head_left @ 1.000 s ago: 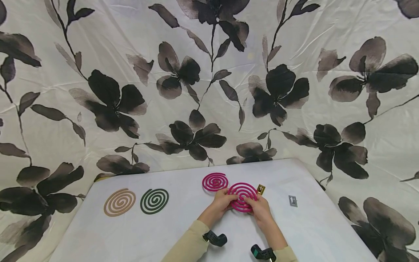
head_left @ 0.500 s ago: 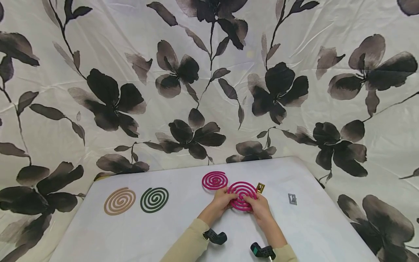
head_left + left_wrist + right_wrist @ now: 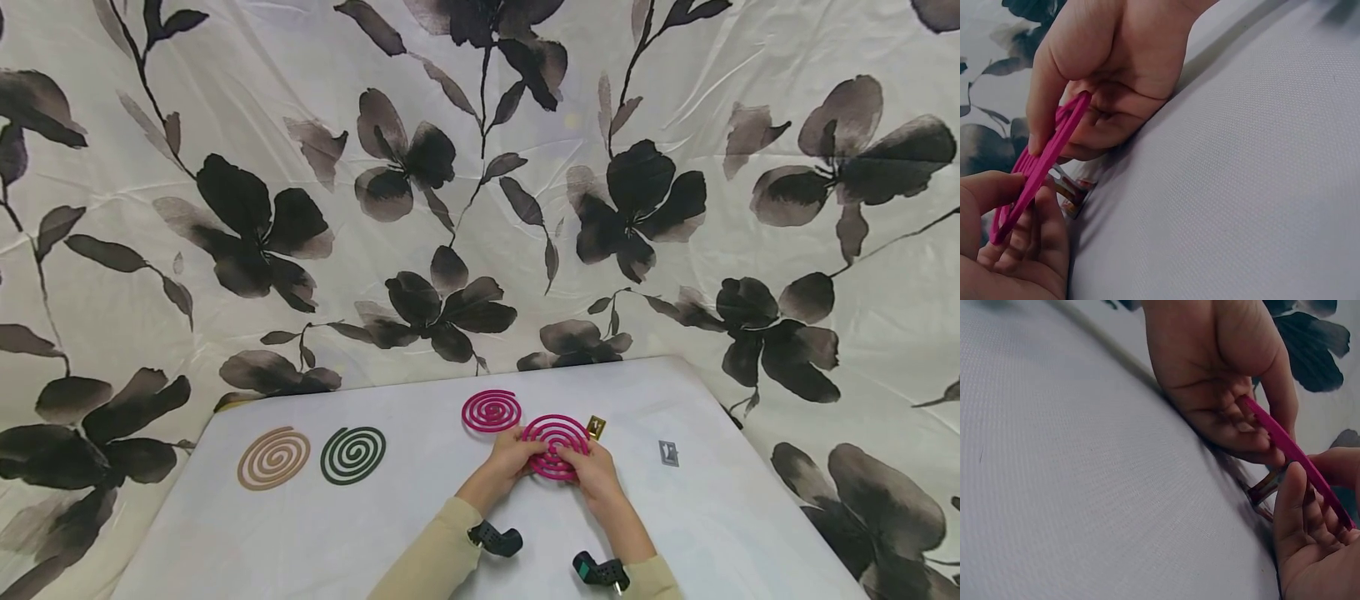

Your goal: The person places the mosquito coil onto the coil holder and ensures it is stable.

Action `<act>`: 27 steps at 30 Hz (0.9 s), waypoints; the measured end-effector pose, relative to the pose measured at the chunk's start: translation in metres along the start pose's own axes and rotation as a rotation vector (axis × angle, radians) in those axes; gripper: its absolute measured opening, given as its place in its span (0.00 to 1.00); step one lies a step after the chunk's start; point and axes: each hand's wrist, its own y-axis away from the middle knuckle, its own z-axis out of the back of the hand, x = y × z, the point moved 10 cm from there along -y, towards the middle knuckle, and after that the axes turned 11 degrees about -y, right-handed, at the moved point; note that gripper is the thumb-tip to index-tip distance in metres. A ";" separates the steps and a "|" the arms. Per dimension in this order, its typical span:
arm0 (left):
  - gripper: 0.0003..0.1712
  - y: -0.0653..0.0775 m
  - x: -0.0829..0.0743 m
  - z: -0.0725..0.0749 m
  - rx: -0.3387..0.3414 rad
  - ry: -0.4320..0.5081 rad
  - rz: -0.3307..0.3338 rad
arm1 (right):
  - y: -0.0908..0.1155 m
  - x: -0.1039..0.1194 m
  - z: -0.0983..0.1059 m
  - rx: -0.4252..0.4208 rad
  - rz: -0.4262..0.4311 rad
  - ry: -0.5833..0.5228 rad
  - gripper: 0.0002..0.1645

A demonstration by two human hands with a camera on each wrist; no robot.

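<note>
Beige sleeves [image 3: 431,550], black wrist cameras [image 3: 501,541], small green patch [image 3: 583,567]

Thin pink piece [image 3: 1299,457], edge-on, in the grip of both hands [image 3: 1216,369], small shiny object [image 3: 1264,489] and white surface [image 3: 1104,475] alongside.

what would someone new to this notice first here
Probably the bright pink coil that the left hand and right hand hold between them, with another pink coil lying just beyond on the white table. Next, the big dark flowers on the cloth behind the table, then the tan coil and green coil side by side at the table's left.
</note>
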 end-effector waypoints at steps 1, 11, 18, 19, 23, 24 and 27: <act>0.23 0.000 0.000 0.000 0.000 -0.002 0.000 | 0.000 0.000 0.000 0.005 0.006 0.000 0.30; 0.24 0.000 0.002 0.000 0.002 0.014 0.005 | 0.000 0.001 -0.002 0.019 0.015 -0.018 0.28; 0.24 0.002 0.004 -0.002 0.022 0.034 0.004 | 0.002 -0.001 0.001 0.001 0.030 0.017 0.30; 0.25 0.002 0.004 -0.003 0.022 0.035 -0.001 | 0.002 -0.001 0.002 -0.001 0.036 0.024 0.30; 0.25 0.001 0.005 -0.002 0.021 0.043 -0.004 | 0.002 0.000 0.002 -0.009 0.054 0.068 0.31; 0.24 0.001 0.005 -0.002 0.020 0.043 -0.005 | 0.002 0.000 0.002 -0.011 0.057 0.077 0.31; 0.25 0.000 0.006 -0.002 0.018 0.042 -0.007 | 0.003 0.001 0.003 -0.020 0.065 0.104 0.31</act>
